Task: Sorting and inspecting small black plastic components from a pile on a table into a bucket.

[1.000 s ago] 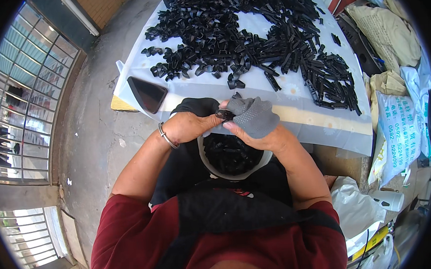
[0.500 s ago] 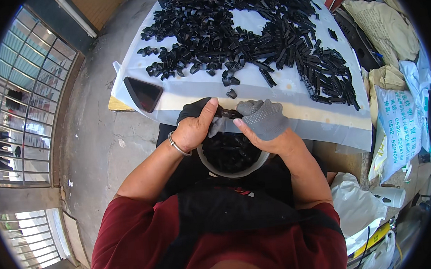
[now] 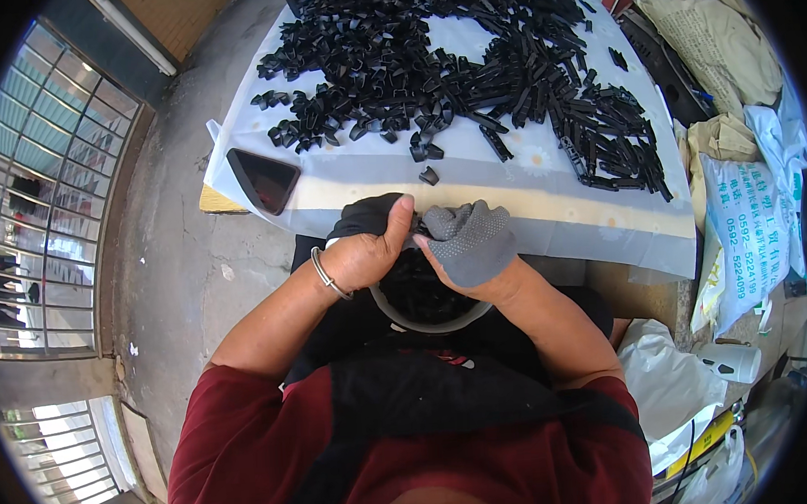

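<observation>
My left hand (image 3: 371, 244), in a dark glove with the thumb bare and a bracelet at the wrist, is closed with its thumb pointing up. Close against it, my right hand (image 3: 469, 241), in a grey dotted glove with a bare thumb, has its fingers curled in. Between them only a bit of a black plastic part (image 3: 419, 226) shows; the hands cover the rest. Directly below is a round pale tub (image 3: 398, 321) in my lap, holding black plastic pieces (image 3: 424, 292). One small curved black piece (image 3: 429, 175) lies at the table's near side, just beyond my hands.
A table with a white cover (image 3: 535, 158) carries a heap of curved black pieces (image 3: 358, 72) and long narrow black pieces (image 3: 607, 136). A phone (image 3: 265, 180) lies at its left corner. Sacks (image 3: 740, 225) and a white cup (image 3: 730, 361) stand on the right.
My hands have come closer together, the right one moving left and turning inward. The long black part that showed between them is now mostly hidden. The view has shifted slightly.
</observation>
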Demonstrator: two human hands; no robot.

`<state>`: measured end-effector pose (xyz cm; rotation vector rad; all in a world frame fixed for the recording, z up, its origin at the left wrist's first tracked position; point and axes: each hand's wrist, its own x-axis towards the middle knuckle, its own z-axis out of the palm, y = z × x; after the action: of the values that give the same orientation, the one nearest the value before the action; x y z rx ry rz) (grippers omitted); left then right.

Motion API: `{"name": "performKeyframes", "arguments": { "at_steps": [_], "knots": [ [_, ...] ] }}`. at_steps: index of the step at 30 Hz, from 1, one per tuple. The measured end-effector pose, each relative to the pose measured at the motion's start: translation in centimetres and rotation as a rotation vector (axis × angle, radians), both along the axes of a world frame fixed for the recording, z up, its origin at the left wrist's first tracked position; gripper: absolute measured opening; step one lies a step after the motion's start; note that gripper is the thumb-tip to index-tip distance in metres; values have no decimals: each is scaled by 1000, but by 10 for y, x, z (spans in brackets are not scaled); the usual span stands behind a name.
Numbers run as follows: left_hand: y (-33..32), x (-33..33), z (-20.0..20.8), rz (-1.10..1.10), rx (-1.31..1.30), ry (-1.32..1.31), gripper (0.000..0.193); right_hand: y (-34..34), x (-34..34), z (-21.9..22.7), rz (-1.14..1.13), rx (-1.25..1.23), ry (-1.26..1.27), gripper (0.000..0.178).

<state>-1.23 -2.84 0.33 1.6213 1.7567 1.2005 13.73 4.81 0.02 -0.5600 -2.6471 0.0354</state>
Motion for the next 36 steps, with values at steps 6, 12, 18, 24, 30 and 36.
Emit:
{"name": "performKeyframes", "arguments": {
  "at_steps": [6,12,18,24,30,36],
  "knots": [
    [-3,0,13,10,-78,195,30,3,4,6,224,-183,214,24],
    [21,-15,20,91,-144,584,30,68,14,23,-238,-225,-76,30],
    [55,-3,-7,-1,-27,718,28,98,3,-5,-373,42,-56,26],
    [52,-13,-17,90,-89,701,29,81,16,0,-249,-3,-136,19],
    [39,-20,-1,171,-174,360,27,72,33,8,-214,-77,24,17],
    [16,-4,11,43,-366,-87,23,59,22,16,-236,-268,-143,24]
  ]
}}
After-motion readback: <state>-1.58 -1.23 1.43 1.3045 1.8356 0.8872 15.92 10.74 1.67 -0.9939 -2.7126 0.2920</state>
